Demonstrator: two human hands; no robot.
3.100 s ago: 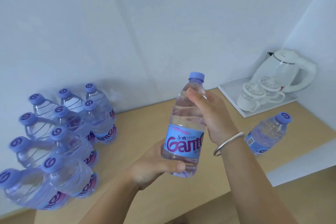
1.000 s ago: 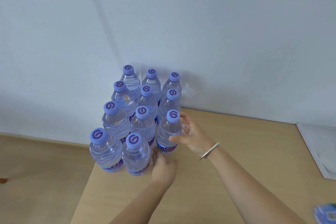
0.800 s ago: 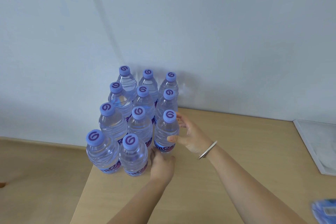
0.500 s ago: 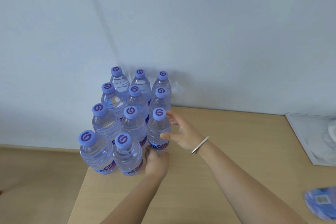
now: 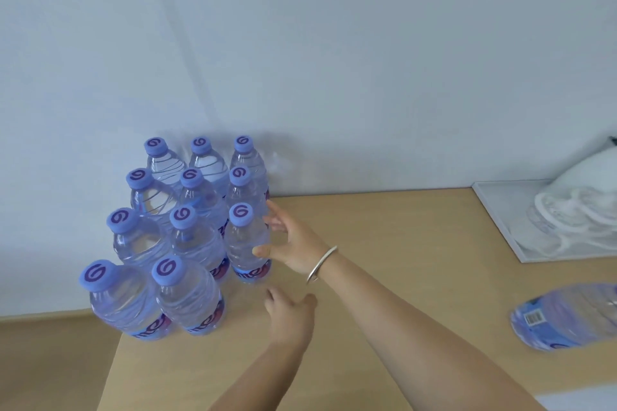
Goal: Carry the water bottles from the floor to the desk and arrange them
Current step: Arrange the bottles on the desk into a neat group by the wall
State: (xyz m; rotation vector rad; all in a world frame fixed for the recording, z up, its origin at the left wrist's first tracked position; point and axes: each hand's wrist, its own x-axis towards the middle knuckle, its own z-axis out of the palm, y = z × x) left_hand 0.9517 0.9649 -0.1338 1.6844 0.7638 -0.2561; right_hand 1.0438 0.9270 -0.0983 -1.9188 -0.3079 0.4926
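Standing capped and ribbed on the wooden table [image 5: 384, 243], clear plastic bottles [image 5: 187, 230] cluster left of the right hand's [image 5: 293, 247] spread fingers; left hand [image 5: 290, 314] relaxed below; another bottle [image 5: 567, 317] lies far right.

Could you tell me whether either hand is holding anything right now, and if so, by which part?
Nothing is held: the right hand is open beside the nearest bottle, and the left hand is open.

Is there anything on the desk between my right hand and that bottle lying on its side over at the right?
Nothing visible. Between the right hand, beside the standing bottles, and the lying bottle at the frame's right edge there is only bare desk. The white tray sits farther back, off that line.
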